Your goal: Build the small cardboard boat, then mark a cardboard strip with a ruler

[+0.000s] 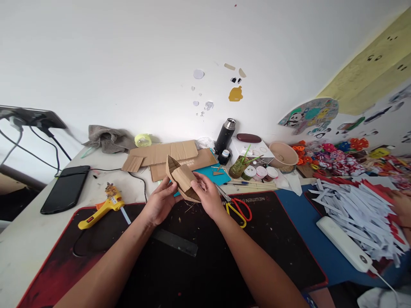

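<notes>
Both hands hold a small cardboard boat, pointed at its ends, raised above the black desk mat. My left hand grips its left side with the thumb on the rim. A bent cardboard piece sits within the hull, and my right hand presses thumb and fingers on its right end. Below the hands lies a dark clear ruler. Close by my right hand rest scissors with red and yellow handles. A yellow glue gun lies to the left, its glue stick projecting from the back.
Cardboard sheets lie behind the hands, near a black thermos and small paint jars. A phone is at left. White paper strips and a power bank occupy the right side.
</notes>
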The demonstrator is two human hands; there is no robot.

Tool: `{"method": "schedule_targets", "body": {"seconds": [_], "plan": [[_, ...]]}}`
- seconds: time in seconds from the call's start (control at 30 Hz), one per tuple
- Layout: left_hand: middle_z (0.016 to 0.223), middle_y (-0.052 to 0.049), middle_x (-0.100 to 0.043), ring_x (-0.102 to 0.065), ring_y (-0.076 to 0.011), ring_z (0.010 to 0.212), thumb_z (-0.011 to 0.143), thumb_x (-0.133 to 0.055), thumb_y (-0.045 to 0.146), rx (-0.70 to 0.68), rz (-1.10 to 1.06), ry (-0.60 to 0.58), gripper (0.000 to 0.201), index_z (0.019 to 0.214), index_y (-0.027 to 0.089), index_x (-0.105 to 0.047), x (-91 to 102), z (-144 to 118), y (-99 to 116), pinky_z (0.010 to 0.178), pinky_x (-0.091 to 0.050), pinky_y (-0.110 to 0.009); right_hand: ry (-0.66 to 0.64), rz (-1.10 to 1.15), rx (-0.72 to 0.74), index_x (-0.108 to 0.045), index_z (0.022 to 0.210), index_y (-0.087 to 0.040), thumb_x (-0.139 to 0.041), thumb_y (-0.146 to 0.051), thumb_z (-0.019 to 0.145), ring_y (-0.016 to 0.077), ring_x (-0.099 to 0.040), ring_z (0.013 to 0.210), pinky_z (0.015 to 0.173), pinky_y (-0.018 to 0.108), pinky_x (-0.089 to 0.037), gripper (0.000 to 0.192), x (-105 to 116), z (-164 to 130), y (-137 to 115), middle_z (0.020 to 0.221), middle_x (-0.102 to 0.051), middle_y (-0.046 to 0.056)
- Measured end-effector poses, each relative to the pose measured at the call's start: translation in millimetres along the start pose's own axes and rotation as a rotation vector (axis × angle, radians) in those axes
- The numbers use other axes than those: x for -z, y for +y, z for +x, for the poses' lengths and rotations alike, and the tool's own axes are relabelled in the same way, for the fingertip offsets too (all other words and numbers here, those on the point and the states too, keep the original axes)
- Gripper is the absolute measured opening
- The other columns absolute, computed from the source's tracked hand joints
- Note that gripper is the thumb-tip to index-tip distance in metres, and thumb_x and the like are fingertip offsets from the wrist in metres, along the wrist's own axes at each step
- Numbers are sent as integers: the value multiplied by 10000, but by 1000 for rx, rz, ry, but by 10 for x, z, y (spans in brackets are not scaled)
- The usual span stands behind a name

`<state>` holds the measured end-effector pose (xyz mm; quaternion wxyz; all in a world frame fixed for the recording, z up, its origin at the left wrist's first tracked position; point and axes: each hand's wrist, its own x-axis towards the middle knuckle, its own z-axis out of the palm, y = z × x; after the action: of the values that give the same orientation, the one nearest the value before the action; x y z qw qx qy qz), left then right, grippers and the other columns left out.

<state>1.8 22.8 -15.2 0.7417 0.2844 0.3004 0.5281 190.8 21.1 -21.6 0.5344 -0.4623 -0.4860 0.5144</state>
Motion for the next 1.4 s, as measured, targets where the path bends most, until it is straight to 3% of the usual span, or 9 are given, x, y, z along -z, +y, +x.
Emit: {"method": "schedule_targets", "body": {"seconds": [0.2, 0.47, 0.73, 0.83, 0.93, 1.2, 1.4], "plan": [[1428, -128, -777, -720, -373, 1361, 908, -939, 326, -9, 6, -20, 594, 1464, 282, -734, -11, -13, -14, 1132, -619, -552, -3, -6, -15, -786, 1314, -248, -881, -646, 918, 364, -780, 1295, 1143, 513, -601, 569, 21, -4, -6, 1353, -840, 133], [1443, -134, -779, -701, -387, 1388, 874, -964, 319, -24, 2, -33, 464, 1300, 237, -798, -40, -14, 5, 1130, -622, -542, 1, -18, -6, -776, 1350, -255, -901, -601, 913, 353, -790, 1289, 1126, 499, -622, 571, 6, -9, 7, 1382, -836, 121], [1439, -136, -781, -687, -386, 1399, 888, -947, 313, -19, 0, -29, 462, 1319, 239, -799, -1, -11, 4, 1135, -612, -548, 12, -22, 18, -776, 1332, -255, -900, -563, 914, 344, -786, 1287, 1115, 480, -626, 534, -7, -4, 6, 1365, -834, 120], [1422, -145, -787, -686, -397, 1406, 902, -940, 392, -6, -17, -49, 442, 1292, 234, -803, -15, -28, 13, 1142, -607, -553, 14, -42, 22, -779, 1329, -258, -912, -533, 910, 335, -781, 1286, 1124, 470, -618, 518, -11, -30, -14, 1362, -828, 115], [1437, -156, -777, -690, -409, 1405, 869, -977, 455, -24, 9, -59, 495, 1267, 226, -794, -54, -51, 12, 1144, -605, -546, 11, -75, 32, -773, 1353, -264, -897, -509, 929, 327, -774, 1287, 1106, 457, -622, 505, -22, -72, -28, 1374, -819, 112], [1348, -139, -801, -768, -358, 1262, 748, -1078, 337, -56, 92, 51, 662, 1294, 219, -723, -84, -40, -60, 1020, -651, -438, 17, -120, 46, -761, 1365, -283, -873, -458, 937, 319, -743, 1320, 1117, 465, -604, 475, -79, -114, 46, 1417, -796, 102], [1287, -119, -819, -772, -352, 1260, 742, -1071, 308, -69, 77, 80, 686, 1317, 229, -706, -90, -19, -72, 1064, -641, -448, 22, -160, 56, -745, 1384, -289, -874, -480, 944, 321, -722, 1333, 1103, 468, -608, 496, -97, -108, 98, 1435, -780, 101]]}}
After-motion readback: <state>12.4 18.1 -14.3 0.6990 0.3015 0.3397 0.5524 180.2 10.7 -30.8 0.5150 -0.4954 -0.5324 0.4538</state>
